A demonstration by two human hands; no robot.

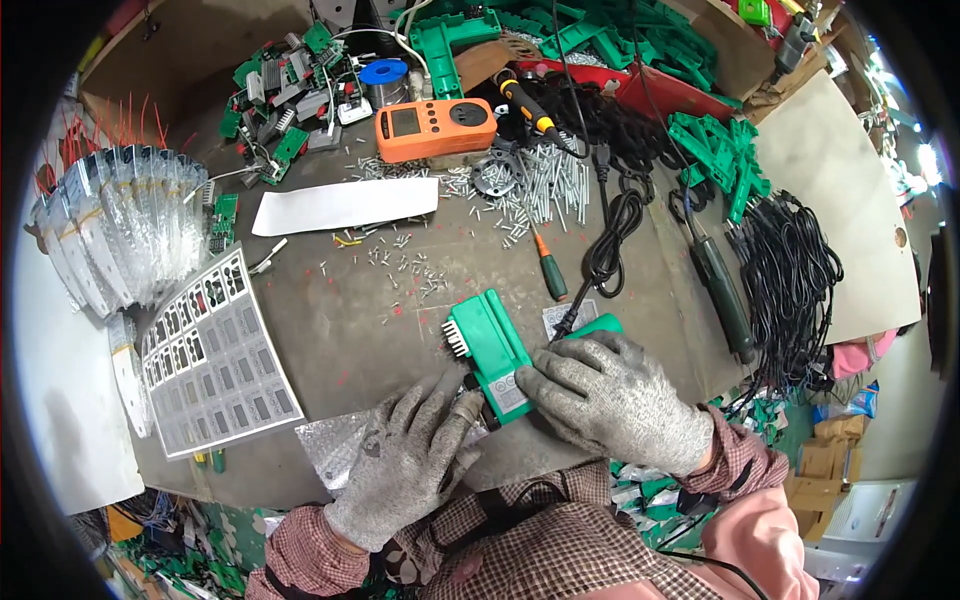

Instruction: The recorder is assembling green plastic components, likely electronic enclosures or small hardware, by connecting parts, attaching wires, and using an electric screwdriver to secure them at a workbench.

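A green plastic device housing (487, 335) with a row of white prongs on its left side lies at the near middle of the bench. A small grey label (508, 392) sits on its near end. My right hand (625, 400), in a grey knit glove, grips the housing's right side, fingertips pressed on the label's edge. My left hand (410, 460), gloved too, lies with fingers stretched out beside the housing's near left corner. Part of another green piece (603, 325) shows beyond my right hand, with a clear label piece (568, 316) by it.
A label sheet (215, 360) lies at left, bubble wrap (335, 445) near my left hand. Beyond are a screwdriver (550, 268), loose screws (410, 270), an orange meter (436, 128) and a coiled black cord (608, 245). A soldering iron (715, 290) and black cables (790, 280) occupy the right.
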